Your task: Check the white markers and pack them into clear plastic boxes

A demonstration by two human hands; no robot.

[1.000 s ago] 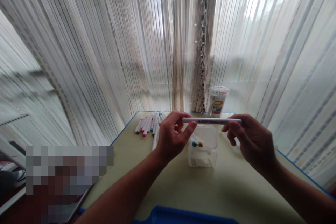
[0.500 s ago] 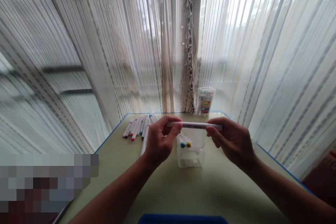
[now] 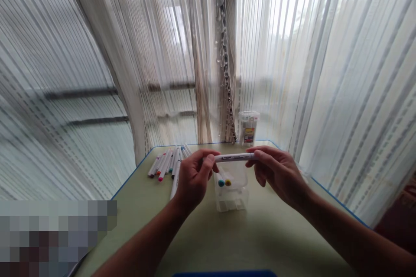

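A white marker (image 3: 234, 157) is held level above the table between both hands. My left hand (image 3: 196, 175) is closed on its left end, thumb and fingers pinching it. On its right end, my right hand (image 3: 276, 169) pinches with thumb and index finger, the other fingers curled below. Both ends of the marker are covered by fingers. Below it stands a clear plastic case (image 3: 231, 201), open, holding a teal-ended marker (image 3: 221, 183) and a yellow-ended marker (image 3: 228, 182). A pile of white markers (image 3: 165, 163) with coloured ends lies left of my left hand.
The pale green table (image 3: 201, 242) has a blue edge. A second clear case (image 3: 248, 129) with a label stands upright at the back. Sheer striped curtains (image 3: 276, 52) hang behind the table. Something blue (image 3: 224, 273) shows at the bottom edge.
My right hand has shifted left along the marker toward my left hand, and the marker's printing has turned more into view. The whole view has swung slightly.
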